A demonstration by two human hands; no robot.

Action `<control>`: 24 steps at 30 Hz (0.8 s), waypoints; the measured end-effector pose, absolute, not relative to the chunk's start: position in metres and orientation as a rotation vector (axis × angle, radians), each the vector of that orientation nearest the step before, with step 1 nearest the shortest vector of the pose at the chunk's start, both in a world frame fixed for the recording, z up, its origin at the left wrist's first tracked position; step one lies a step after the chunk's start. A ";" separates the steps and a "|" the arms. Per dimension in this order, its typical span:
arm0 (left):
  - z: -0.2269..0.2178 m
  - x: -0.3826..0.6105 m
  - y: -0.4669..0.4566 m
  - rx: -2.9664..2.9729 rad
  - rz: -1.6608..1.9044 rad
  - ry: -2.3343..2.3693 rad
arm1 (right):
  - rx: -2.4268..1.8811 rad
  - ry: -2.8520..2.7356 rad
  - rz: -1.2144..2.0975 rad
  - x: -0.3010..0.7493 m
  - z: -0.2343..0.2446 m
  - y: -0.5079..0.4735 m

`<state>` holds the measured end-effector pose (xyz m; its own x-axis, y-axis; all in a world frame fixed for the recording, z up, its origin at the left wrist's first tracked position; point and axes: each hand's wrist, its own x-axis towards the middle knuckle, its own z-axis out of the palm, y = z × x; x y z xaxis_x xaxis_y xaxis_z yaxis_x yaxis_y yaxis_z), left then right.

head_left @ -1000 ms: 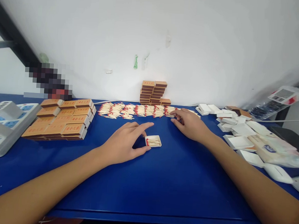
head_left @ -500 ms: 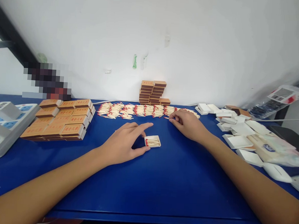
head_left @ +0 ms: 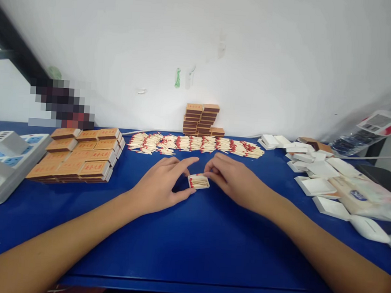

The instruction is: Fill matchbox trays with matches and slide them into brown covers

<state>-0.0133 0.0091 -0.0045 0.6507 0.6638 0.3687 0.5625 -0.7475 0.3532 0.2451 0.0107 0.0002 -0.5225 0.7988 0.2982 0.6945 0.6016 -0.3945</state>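
Observation:
A small white matchbox tray (head_left: pixel 207 185) sits on the blue table, partly filled with red-tipped matches (head_left: pixel 198 182). My left hand (head_left: pixel 163 184) steadies its left end: the thumb presses the near corner, other fingers curl behind the far corner, and the index finger stretches out above. At the tray's far right edge, my right hand (head_left: pixel 235 180) pinches a match, its red head just showing over the tray. Behind both hands, a long row of loose matches (head_left: pixel 195 144) lies in bunches along the wall.
Closed matchboxes (head_left: pixel 92 153) are stacked on the left beside a white power strip (head_left: pixel 18 175). More boxes (head_left: pixel 200 120) stand against the wall. On the right lie white trays (head_left: pixel 315 186), a plastic packet (head_left: pixel 358 196) and a cable (head_left: pixel 363 157).
My right hand has come from the row of matches towards me and left, to the tray. My left hand stays at the tray.

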 end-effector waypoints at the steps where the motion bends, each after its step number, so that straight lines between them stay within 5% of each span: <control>1: -0.005 -0.013 0.009 2.662 0.718 1.003 | -1.177 -2.410 0.298 0.240 0.000 0.006; 24: -0.003 -0.013 0.007 2.645 0.677 0.988 | -1.478 -2.381 -0.010 0.289 -0.024 0.060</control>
<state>-0.0129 0.0067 -0.0033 0.6643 0.6664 0.3385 0.5564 -0.7434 0.3712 0.2893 0.0603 -0.0243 -0.4026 0.8694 0.2865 0.8718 0.4596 -0.1696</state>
